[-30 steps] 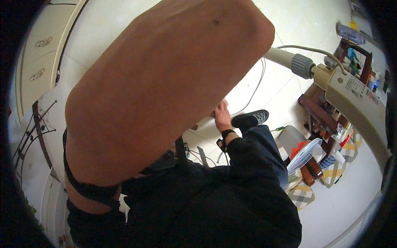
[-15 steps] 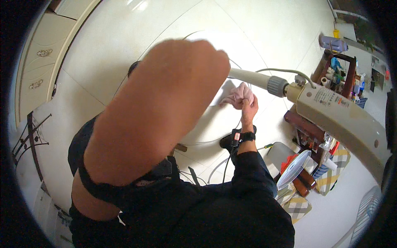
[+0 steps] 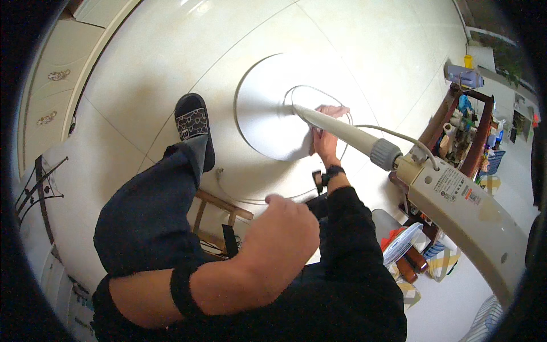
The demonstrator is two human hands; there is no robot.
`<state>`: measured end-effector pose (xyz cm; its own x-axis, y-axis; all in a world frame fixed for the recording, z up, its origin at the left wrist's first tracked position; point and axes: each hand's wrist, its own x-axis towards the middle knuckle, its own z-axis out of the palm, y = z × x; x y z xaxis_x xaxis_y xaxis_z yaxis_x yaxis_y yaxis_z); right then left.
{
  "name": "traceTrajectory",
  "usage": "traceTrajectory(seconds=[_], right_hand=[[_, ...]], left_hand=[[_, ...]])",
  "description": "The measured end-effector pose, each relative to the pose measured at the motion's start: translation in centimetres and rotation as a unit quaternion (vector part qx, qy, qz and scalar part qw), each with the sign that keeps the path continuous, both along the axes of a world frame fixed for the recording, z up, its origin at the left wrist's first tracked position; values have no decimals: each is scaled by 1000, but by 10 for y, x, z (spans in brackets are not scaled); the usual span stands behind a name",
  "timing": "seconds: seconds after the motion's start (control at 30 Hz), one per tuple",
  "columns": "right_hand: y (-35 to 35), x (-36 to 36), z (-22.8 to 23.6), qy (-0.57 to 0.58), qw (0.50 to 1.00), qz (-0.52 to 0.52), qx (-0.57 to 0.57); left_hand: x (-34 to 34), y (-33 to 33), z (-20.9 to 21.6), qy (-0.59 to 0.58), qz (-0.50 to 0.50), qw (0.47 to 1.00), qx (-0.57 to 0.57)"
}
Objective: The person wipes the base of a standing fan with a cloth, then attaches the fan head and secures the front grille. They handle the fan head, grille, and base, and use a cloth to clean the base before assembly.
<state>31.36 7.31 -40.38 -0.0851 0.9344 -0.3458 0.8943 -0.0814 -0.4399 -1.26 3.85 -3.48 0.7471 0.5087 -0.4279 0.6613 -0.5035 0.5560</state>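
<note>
A floor-standing pole on a round silver-white base (image 3: pixel 256 114) rises toward me; its pale pole (image 3: pixel 347 131) leads to a grey collar (image 3: pixel 385 154) and a cream housing (image 3: pixel 467 199). My right hand (image 3: pixel 325 145) is low beside the pole, at the right part of the base. Its fingers are partly hidden behind the pole, and the pink cloth it gripped earlier is barely distinguishable there. Close to my body, my left hand (image 3: pixel 285 233) is raised with curled fingers, back of the hand up. Anything inside it is hidden. A grey cable (image 3: pixel 399 134) loops around the pole.
My slippered foot (image 3: pixel 194 119) stands left of the base, with a wooden stool (image 3: pixel 222 205) below it. Cream drawers (image 3: pixel 57 74) line the left side. On the right are a cluttered dark-red wooden table (image 3: pixel 484 125), a fan head (image 3: pixel 401 245) and a purple flask (image 3: pixel 462 75).
My left forearm has dropped from in front of the pole toward my body, uncovering the base and my foot. My right hand has shifted slightly left against the base, behind the pole.
</note>
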Motion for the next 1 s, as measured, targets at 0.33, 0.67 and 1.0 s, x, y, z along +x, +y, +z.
traceTrajectory(seconds=[0.33, 0.67, 1.0], right_hand=[[75, -39, 8, 81, 963, 210, 148], [-23, -47, -3, 0, 988, 1, 152], [-55, -167, -7, 39, 975, 122, 182]], left_hand=[[3, -7, -8, 35, -14, 996, 86], [-11, -5, -3, 22, 32, 992, 118], [-24, -11, -4, 15, 23, 992, 120]])
